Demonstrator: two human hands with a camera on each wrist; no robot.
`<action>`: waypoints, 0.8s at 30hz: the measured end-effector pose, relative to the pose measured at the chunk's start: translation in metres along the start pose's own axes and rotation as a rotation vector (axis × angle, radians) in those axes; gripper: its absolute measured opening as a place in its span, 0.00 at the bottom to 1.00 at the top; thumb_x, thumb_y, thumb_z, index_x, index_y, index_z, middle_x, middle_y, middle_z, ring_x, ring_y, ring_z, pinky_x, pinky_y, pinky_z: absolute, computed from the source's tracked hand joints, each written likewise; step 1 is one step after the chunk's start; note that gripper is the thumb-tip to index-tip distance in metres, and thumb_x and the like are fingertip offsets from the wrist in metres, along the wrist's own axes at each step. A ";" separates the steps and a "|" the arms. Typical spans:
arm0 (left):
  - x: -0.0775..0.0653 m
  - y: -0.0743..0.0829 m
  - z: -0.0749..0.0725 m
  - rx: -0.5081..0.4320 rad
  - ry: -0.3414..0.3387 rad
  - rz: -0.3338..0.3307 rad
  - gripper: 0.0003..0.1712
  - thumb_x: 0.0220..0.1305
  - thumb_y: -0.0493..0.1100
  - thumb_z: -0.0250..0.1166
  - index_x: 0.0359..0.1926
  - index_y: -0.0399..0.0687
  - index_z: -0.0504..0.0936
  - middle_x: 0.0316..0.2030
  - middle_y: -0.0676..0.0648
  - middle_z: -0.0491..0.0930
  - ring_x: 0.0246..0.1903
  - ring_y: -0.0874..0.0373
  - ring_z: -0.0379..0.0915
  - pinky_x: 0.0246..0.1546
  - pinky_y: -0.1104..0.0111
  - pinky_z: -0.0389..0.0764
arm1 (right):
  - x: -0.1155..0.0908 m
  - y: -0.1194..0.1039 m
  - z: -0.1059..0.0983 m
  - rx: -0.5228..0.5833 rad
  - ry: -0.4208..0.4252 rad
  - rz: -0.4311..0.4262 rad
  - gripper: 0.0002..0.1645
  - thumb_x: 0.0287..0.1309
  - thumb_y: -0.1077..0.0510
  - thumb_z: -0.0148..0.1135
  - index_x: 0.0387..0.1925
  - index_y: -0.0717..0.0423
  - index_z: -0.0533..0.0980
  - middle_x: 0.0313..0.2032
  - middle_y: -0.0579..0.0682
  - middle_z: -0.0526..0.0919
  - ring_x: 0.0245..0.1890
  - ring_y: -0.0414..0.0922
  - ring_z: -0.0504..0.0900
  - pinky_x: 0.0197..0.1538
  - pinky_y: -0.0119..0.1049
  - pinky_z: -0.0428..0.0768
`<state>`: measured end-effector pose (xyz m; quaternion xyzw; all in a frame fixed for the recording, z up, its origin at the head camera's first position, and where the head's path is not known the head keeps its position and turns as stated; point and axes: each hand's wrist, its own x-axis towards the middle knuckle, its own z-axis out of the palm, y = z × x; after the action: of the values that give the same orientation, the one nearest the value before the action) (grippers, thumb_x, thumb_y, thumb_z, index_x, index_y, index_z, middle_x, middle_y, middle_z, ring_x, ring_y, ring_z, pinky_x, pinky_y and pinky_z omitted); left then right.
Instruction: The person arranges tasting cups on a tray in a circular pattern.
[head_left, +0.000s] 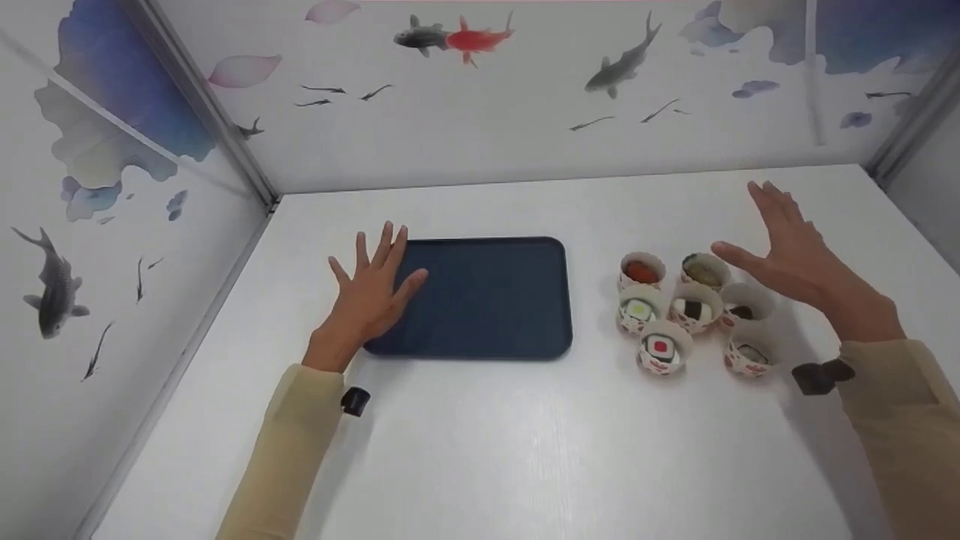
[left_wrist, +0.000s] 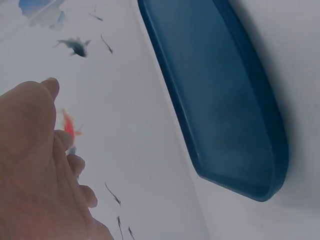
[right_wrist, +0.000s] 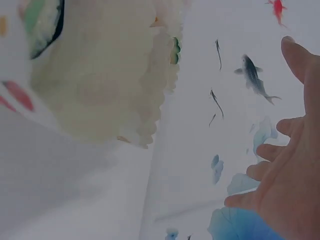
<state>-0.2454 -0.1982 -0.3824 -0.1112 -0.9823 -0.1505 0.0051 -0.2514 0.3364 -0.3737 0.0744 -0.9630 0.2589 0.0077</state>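
Observation:
My left hand [head_left: 366, 298] hovers with spread fingers over the left edge of a dark blue rectangular tray [head_left: 487, 300]. In the left wrist view a gap shows between that hand [left_wrist: 40, 170] and the tray [left_wrist: 215, 100]. Right of the tray stand several paper cups with red prints and sushi-like pieces inside. One cup [head_left: 641, 271] holds an orange-red piece, another [head_left: 664, 349] a white piece with a red centre. My right hand [head_left: 802, 259], fingers extended, is in the air beyond the right-hand cups and holds nothing. A cup [right_wrist: 95, 90] looms close in the right wrist view.
The white table [head_left: 480, 450] carries the tray and the cups. Wall panels painted with fish [head_left: 480, 39] and blue-purple leaves enclose its back and both sides. A small black device [head_left: 823, 375] is worn at each wrist.

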 end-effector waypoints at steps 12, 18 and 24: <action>-0.025 -0.030 0.011 -0.226 -0.078 -0.112 0.47 0.77 0.66 0.40 0.80 0.49 0.30 0.80 0.42 0.25 0.77 0.35 0.16 0.68 0.26 0.23 | -0.032 0.032 0.003 0.185 -0.191 0.032 0.57 0.68 0.46 0.61 0.80 0.47 0.34 0.78 0.69 0.37 0.69 0.81 0.50 0.60 0.81 0.58; -0.035 -0.043 0.011 -0.316 -0.115 -0.178 0.46 0.78 0.64 0.41 0.80 0.47 0.30 0.80 0.39 0.25 0.77 0.34 0.18 0.71 0.29 0.28 | -0.047 0.046 0.006 0.271 -0.196 0.011 0.53 0.66 0.54 0.65 0.78 0.57 0.42 0.76 0.68 0.47 0.71 0.71 0.58 0.62 0.63 0.75; -0.037 -0.050 0.015 -0.479 -0.080 -0.258 0.39 0.79 0.56 0.46 0.80 0.43 0.46 0.79 0.36 0.45 0.77 0.37 0.47 0.75 0.43 0.57 | -0.067 0.064 0.011 0.267 -0.092 -0.010 0.30 0.61 0.60 0.69 0.59 0.61 0.64 0.50 0.34 0.73 0.46 0.19 0.70 0.40 0.16 0.73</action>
<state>-0.2203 -0.2483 -0.4136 0.0109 -0.9243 -0.3732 -0.0791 -0.1945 0.3946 -0.4186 0.0913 -0.9190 0.3808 -0.0454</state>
